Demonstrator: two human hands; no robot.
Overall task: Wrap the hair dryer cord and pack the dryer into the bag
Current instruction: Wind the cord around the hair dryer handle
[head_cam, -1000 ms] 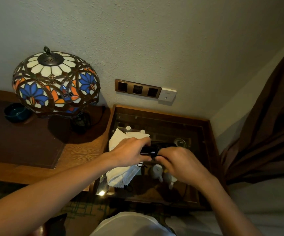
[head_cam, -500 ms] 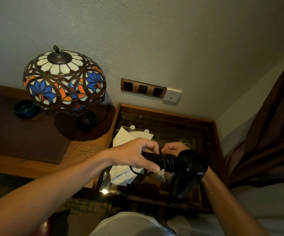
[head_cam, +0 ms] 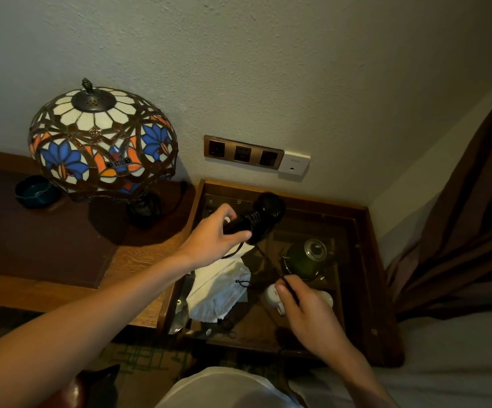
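My left hand (head_cam: 213, 240) grips the handle of the black hair dryer (head_cam: 263, 212), held above the glass-topped side table with its head toward the wall. Several turns of black cord are wound around the handle. A taut length of cord (head_cam: 269, 262) runs down and right to my right hand (head_cam: 303, 307), which pinches it between thumb and fingers. A white cloth bag (head_cam: 218, 287) with a black drawstring lies on the glass under my left wrist, partly hidden by my arm.
A stained-glass lamp (head_cam: 103, 142) and a dark bowl (head_cam: 35, 191) stand on the wooden desk at left. Under the glass (head_cam: 347, 260) sit a green teapot (head_cam: 308, 257) and white cups (head_cam: 274, 295). Wall sockets (head_cam: 243, 153) are behind; a brown curtain (head_cam: 468, 216) hangs right.
The dryer has swung up and toward the wall in my left hand. My right hand has left the handle and pulled the cord down and right, stretching it taut.
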